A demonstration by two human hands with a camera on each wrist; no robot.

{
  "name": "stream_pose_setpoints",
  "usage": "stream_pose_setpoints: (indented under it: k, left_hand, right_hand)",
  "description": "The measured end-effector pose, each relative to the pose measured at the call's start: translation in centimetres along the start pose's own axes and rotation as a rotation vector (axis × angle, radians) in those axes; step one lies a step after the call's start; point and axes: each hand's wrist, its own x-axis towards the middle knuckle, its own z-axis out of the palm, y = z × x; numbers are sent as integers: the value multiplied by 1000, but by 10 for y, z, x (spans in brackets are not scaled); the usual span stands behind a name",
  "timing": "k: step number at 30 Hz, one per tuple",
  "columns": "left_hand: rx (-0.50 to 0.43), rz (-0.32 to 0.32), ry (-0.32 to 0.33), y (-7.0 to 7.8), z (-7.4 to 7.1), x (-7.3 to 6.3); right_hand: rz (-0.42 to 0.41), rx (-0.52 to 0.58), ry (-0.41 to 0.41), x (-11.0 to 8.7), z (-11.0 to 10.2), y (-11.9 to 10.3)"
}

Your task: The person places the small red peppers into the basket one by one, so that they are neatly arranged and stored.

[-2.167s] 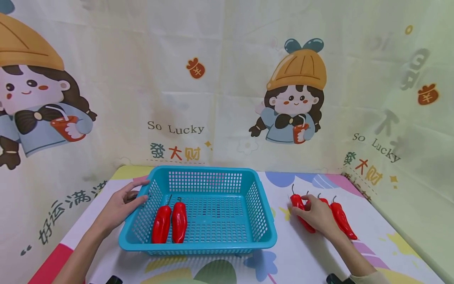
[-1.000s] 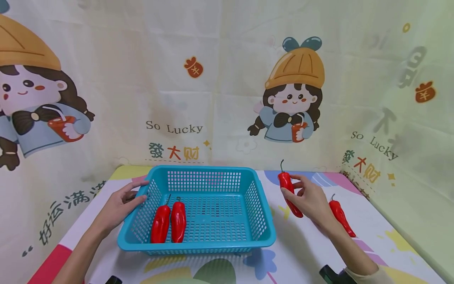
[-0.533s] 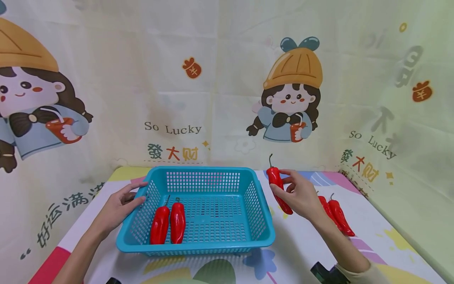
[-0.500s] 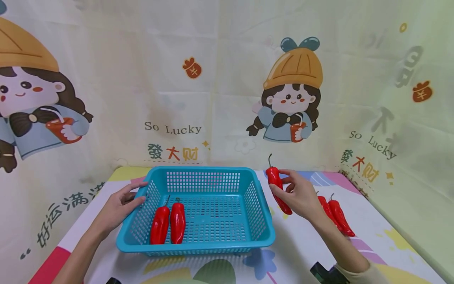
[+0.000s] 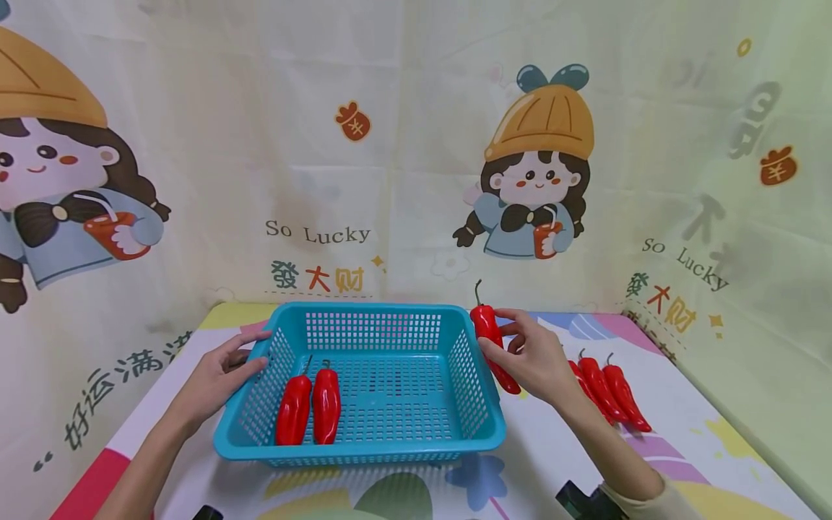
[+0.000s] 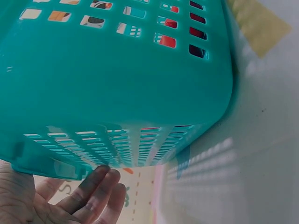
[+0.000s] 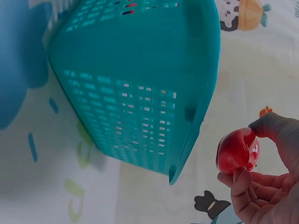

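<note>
A blue-green plastic basket with perforated walls stands on the table. Two red chili peppers lie inside it at the left. My left hand holds the basket's left rim, thumb and index finger on top; the left wrist view shows other fingers under the rim against the wall. Between thumb and fingers, my right hand pinches another red chili pepper, stem up and tilted, just outside the basket's right rim. In the right wrist view this held pepper hangs apart from the basket.
Three more red chili peppers lie side by side on the table to the right, one partly hidden by the right forearm. A patterned cloth with cartoon figures hangs behind. The table cover is printed with coloured shapes.
The right hand has lifted a red chili pepper from the group at right and carried it left to the basket's right rim. The left hand keeps its place on the basket.
</note>
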Motion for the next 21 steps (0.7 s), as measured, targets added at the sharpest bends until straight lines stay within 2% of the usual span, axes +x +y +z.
stream_pose_setpoints:
  k: [21]
  left_hand:
    - [17, 27, 16, -1, 1, -3]
  right_hand:
    - [-50, 78, -44, 1, 18, -19]
